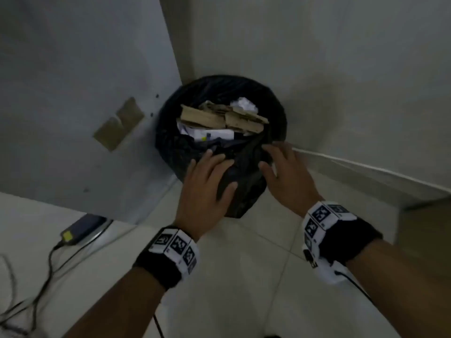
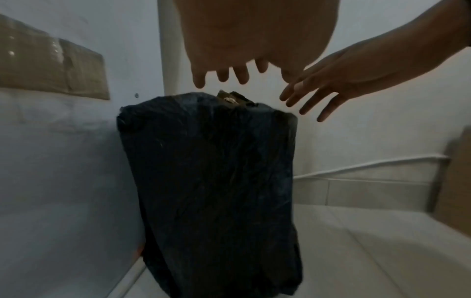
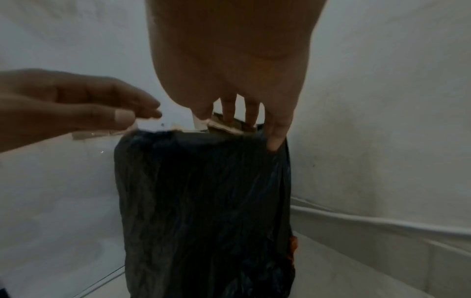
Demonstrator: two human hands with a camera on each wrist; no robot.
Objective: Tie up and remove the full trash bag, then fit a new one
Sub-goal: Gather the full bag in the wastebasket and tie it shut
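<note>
A black trash bag [image 1: 246, 191] lines a bin standing in a wall corner, and its skirt drapes down the outside. Cardboard pieces [image 1: 219, 115] and crumpled paper [image 1: 244, 103] fill it to the rim. My left hand [image 1: 214, 172] hovers with fingers straight over the near rim; in the left wrist view its fingertips [image 2: 221, 76] hang just above the bag [image 2: 209, 171]. My right hand [image 1: 271, 157] is spread at the near right rim, and in the right wrist view one fingertip [image 3: 274, 141] lies against the bag's edge [image 3: 203, 201]. Neither hand holds anything.
An orange bit of the bin [image 3: 293, 248] shows under the bag. A grey panel with brown tape patches [image 1: 119, 123] stands left of it. A dark device with a cable [image 1: 83, 230] lies on a white surface at lower left. A skirting ledge [image 1: 366, 169] runs along the right wall above the tiled floor [image 1: 244, 276].
</note>
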